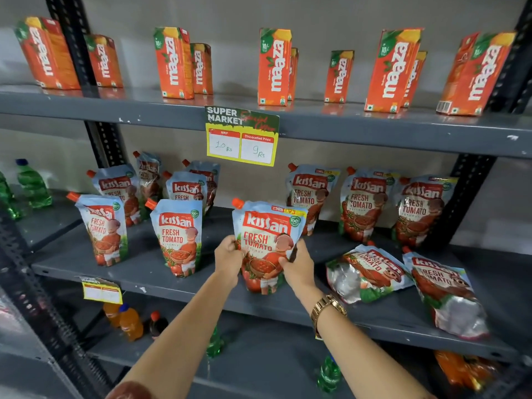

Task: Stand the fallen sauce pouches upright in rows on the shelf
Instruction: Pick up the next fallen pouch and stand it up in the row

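I hold a Kissan tomato ketchup pouch (266,234) upright at the front middle of the grey shelf (178,279). My left hand (229,259) grips its left side and my right hand (298,264) grips its right side. Two pouches lie fallen at the front right: one (365,273) beside my right hand, another (446,292) further right. Two pouches (103,228) (178,236) stand in the front row to the left. Several more stand behind them at the back left (184,188) and along the back right (362,203).
Orange Maaza juice cartons (275,66) stand on the shelf above, with a price card (241,136) hanging from its edge. Green bottles (33,184) sit at far left. Orange and dark drink bottles (129,322) are on the shelf below. Black uprights (106,145) frame the rack.
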Action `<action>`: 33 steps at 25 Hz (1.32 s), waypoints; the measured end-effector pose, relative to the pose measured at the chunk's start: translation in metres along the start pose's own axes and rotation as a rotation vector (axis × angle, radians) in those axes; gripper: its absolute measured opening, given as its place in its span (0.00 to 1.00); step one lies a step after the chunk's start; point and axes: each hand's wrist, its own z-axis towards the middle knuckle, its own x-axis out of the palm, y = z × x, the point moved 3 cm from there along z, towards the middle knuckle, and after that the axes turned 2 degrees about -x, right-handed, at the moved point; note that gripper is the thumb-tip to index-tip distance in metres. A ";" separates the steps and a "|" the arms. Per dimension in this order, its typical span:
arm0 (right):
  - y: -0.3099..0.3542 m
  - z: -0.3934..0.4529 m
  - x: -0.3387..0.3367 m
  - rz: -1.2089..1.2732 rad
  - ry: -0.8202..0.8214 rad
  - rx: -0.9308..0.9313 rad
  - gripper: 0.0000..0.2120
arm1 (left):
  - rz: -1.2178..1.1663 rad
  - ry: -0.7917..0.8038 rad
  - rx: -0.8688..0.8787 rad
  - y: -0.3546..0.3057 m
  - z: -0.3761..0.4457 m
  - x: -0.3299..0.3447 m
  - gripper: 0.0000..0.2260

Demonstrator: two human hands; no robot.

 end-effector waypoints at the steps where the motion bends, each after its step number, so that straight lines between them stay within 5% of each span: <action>1: -0.001 0.001 0.000 -0.029 -0.018 0.006 0.17 | 0.033 0.013 0.023 0.003 0.002 -0.001 0.09; 7: 0.001 -0.003 -0.009 -0.161 -0.115 0.044 0.10 | 0.259 -0.039 0.111 0.004 0.001 -0.002 0.07; 13: -0.001 -0.027 -0.052 -0.131 -0.391 0.024 0.13 | 0.210 -0.217 0.195 0.002 -0.028 -0.002 0.13; 21: -0.032 -0.055 -0.112 -0.146 -0.671 0.155 0.09 | 0.264 0.053 0.400 0.001 -0.066 0.046 0.07; 26: -0.059 -0.046 -0.139 -0.125 -0.666 0.337 0.13 | 0.216 0.187 0.376 0.004 -0.067 0.092 0.05; 33: -0.104 -0.013 -0.164 0.177 -0.311 0.623 0.18 | 0.396 0.204 0.238 0.017 -0.058 0.173 0.17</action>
